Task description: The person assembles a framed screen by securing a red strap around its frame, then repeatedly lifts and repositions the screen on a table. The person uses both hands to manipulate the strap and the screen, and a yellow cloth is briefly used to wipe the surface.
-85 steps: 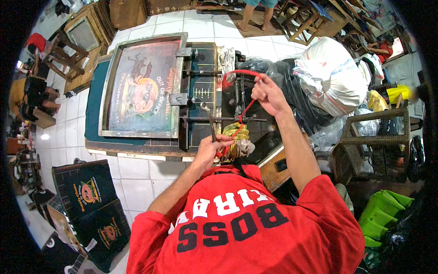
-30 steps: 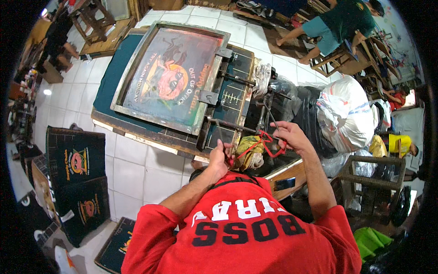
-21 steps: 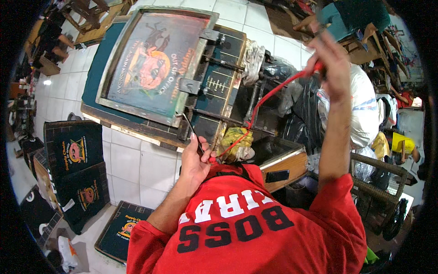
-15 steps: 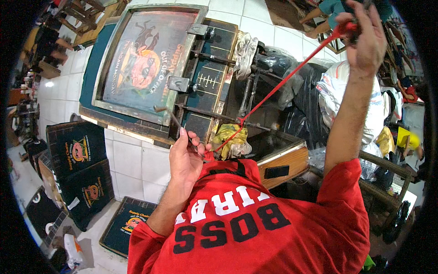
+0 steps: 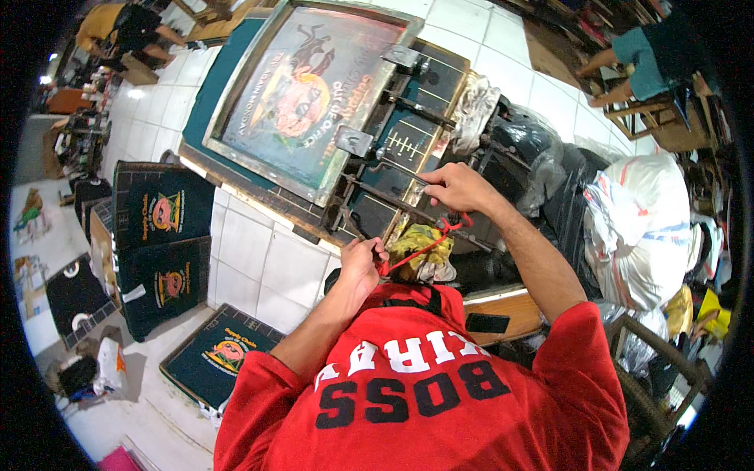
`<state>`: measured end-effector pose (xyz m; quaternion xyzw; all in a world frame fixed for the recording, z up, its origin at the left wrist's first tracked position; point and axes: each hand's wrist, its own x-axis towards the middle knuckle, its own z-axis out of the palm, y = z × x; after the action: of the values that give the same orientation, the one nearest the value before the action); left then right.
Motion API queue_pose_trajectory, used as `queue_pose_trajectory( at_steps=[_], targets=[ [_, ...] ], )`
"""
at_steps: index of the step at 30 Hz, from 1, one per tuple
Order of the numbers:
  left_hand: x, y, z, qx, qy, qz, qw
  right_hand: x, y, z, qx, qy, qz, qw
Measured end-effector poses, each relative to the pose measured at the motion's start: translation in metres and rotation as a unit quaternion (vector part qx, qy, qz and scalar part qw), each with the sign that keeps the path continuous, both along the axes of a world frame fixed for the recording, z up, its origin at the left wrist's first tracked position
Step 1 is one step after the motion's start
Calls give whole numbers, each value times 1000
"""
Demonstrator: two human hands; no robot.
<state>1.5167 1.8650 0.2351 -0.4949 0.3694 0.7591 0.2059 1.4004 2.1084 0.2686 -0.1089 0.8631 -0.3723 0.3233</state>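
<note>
My right hand (image 5: 463, 190) is closed on a slim bent metal rod (image 5: 404, 170), its far end beside the lower clamp (image 5: 353, 141) of the screen-printing frame (image 5: 302, 102). A red cord (image 5: 424, 254) hangs slack between my hands, tangled under the right one. Lower left, my left hand (image 5: 361, 265) is closed at the cord's other end, with a dark piece poking above the fingers; I cannot make out what it is. The framed screen carries a pink and orange cartoon print and lies tilted over a dark board. A yellow stained rag (image 5: 416, 243) sits just beyond my chest.
Dark printed fabric panels (image 5: 161, 243) stand on the left, and another printed panel (image 5: 224, 345) lies below them. Black plastic bags (image 5: 550, 177) and a big white sack (image 5: 648, 212) fill the right. Two other people are at the far left and far right.
My right hand has come down from the upper right to the clamp, and the stretched cord has gone slack. The metal rod near my left hand is now in my right. The view has shifted.
</note>
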Motion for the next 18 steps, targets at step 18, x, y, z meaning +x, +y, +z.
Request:
queue_pose_trajectory(
  at_steps=[18],
  targets=[
    [-33,51,-21,-37,120,-34,991,-74,-71,-29,78,79,192,975]
  ],
)
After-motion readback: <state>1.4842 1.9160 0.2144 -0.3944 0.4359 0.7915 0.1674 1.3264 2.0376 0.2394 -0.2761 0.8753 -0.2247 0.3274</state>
